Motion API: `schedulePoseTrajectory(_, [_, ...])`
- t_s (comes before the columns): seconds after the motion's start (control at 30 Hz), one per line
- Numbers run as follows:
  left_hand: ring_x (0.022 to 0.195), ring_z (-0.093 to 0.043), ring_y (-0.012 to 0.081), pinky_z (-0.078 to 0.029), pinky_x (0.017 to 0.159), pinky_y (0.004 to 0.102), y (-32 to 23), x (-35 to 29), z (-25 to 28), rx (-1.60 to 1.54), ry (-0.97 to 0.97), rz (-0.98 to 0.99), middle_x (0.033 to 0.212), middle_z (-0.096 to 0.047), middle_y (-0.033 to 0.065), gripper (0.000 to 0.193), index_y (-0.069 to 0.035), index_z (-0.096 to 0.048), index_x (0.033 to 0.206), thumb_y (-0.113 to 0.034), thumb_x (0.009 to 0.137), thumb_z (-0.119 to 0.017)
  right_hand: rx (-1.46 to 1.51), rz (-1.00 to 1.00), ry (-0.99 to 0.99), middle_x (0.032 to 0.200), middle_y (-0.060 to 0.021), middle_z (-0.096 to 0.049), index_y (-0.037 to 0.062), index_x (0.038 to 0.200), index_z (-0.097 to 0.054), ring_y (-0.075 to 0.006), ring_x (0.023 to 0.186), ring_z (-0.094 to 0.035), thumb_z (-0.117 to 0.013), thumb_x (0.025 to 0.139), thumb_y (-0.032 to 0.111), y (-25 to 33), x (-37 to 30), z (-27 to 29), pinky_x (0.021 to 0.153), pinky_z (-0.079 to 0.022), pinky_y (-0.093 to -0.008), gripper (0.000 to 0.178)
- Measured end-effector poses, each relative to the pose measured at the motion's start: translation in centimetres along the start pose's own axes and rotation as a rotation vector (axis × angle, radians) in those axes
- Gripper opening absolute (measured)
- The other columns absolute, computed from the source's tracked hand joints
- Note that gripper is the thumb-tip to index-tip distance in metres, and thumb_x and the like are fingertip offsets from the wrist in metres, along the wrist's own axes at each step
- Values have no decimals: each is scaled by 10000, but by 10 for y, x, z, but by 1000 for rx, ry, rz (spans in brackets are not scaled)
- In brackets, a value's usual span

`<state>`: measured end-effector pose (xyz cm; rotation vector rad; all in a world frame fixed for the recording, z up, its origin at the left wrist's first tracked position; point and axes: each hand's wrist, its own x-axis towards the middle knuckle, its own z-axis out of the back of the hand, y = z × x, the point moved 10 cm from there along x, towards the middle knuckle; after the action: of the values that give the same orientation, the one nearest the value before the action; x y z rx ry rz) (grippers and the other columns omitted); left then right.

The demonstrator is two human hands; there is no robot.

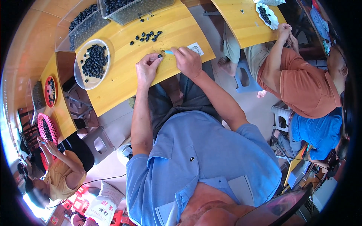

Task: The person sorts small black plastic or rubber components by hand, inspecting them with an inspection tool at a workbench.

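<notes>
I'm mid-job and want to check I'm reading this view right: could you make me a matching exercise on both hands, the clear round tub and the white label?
Column one
1. Left hand
2. Clear round tub
3. White label
4. Right hand

Column two
A. Lies on the yellow table, near its right edge
B. Grips a light-blue tool
C. Contains many dark beads
D. Pinches a single dark bead

Right pairs: 1-D, 2-C, 3-A, 4-B
</notes>
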<state>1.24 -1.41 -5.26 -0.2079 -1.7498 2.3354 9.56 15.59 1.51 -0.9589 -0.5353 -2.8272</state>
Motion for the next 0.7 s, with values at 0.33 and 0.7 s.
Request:
schedulePoseTrajectory(0.33, [768,-670,97,-558,749,255,-32,-11,53,83,-184,-73,894,-775,51,213,-5,-796,1069,-121,900,-856,45,35,-52,878,-58,-646,60,1140,-732,-248,814,-679,-719,848,81,6,3,6,693,-554,-394,294])
schedulePoseTrajectory(0.7, [947,-700,322,-562,861,420,-56,-3,231,863,-638,-185,1014,-717,151,302,-34,-759,1193,-71,893,-767,0,71,-47,884,-65,-655,39,1163,-729,-257,831,-670,-703,874,72,7,1,8,712,-543,-391,292])
